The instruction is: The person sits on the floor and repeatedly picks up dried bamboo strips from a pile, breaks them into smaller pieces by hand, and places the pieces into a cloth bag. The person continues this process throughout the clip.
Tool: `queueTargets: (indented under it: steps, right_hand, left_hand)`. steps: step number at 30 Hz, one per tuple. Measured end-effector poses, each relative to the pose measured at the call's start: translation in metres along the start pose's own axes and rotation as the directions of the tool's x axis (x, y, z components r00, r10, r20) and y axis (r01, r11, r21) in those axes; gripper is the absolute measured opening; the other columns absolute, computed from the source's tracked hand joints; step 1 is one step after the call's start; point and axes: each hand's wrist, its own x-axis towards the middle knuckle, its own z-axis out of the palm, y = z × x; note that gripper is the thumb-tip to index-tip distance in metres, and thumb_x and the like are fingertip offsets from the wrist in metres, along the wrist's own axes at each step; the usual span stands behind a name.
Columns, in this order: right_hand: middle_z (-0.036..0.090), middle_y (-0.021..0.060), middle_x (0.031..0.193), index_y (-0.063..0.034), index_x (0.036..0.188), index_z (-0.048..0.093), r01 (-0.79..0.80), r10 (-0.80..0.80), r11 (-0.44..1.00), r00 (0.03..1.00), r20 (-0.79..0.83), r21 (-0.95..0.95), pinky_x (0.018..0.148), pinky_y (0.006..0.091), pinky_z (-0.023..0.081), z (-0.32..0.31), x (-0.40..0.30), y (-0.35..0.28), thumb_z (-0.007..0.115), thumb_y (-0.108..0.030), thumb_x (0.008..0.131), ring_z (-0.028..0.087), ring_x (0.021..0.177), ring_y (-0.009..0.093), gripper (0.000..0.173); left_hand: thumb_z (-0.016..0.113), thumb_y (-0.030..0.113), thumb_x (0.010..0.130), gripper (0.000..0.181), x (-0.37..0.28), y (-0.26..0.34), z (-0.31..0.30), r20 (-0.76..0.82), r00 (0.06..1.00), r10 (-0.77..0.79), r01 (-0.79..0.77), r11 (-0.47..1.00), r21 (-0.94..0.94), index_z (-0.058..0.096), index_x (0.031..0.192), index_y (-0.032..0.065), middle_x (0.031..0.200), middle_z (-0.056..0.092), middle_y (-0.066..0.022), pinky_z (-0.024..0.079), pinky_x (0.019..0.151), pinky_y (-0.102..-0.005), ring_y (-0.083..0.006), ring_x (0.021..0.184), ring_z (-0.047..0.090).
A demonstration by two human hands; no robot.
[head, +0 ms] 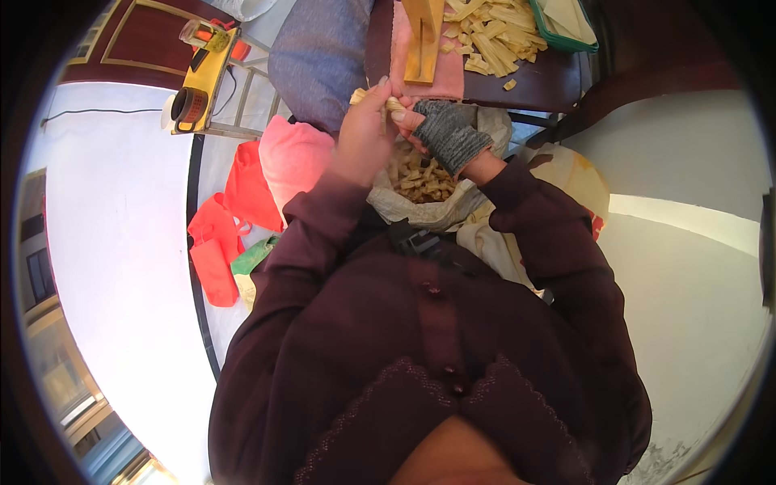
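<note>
My left hand (365, 136), bare, and my right hand (439, 130), in a grey knitted fingerless glove, meet just before the table's near edge. Between them they pinch a pale yellow dried strip (393, 104); one end of it sticks out past my left hand. Below the hands a woven sack (412, 212) stands with its mouth spread, holding many short yellow-brown pieces (422, 182). On the table, beyond the hands, a wooden block with a slot (422, 54) rests on a pink cloth (451, 79). Flat yellow strips (497, 39) are heaped to its right.
A green plastic tray (561, 27) stands at the back right of the dark table (533, 85). Red bags (215, 260) and a pink cloth bundle (294, 157) lie at the left. Farther left, a yellow-topped stool (209, 79) bears a jar and a dark cup. A pale bag (576, 182) is at the right.
</note>
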Motion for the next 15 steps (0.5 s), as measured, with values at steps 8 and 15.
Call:
queueTargets:
  steps: [8, 15]
  right_hand:
    - [0.058, 0.0088, 0.078, -0.0009, 0.089, 0.060, 0.501, -0.556, 0.574, 0.819, 0.141, -0.648, 0.070, 0.0314, 0.044, 0.007, -0.018, -0.002, 0.056, -0.032, 0.088, 0.057, 0.077, 0.018, 0.031]
    - [0.057, 0.0042, 0.061, -0.0041, 0.080, 0.060, -0.066, 0.059, 0.987, 0.997, -0.054, -0.143, 0.049, 0.0265, 0.044, -0.040, -0.008, -0.022, 0.061, -0.033, 0.085, 0.057, 0.054, 0.012, 0.029]
  left_hand:
    - [0.047, 0.027, 0.096, 0.023, -0.011, 0.010, 0.004, 0.039, 0.998, -0.048, 0.044, 0.995, 0.094, 0.052, 0.087, 0.0060, 0.072, 0.049, -0.0010, 0.040, 0.050, -0.0209, -0.0125, 0.070, 0.047]
    - [0.050, 0.023, 0.095, 0.020, -0.005, 0.006, -0.007, 0.036, 0.991, -0.128, 0.131, 0.988, -0.087, 0.053, 0.095, 0.0036, 0.085, 0.058, -0.0046, 0.051, 0.077, -0.0336, -0.0172, 0.078, 0.058]
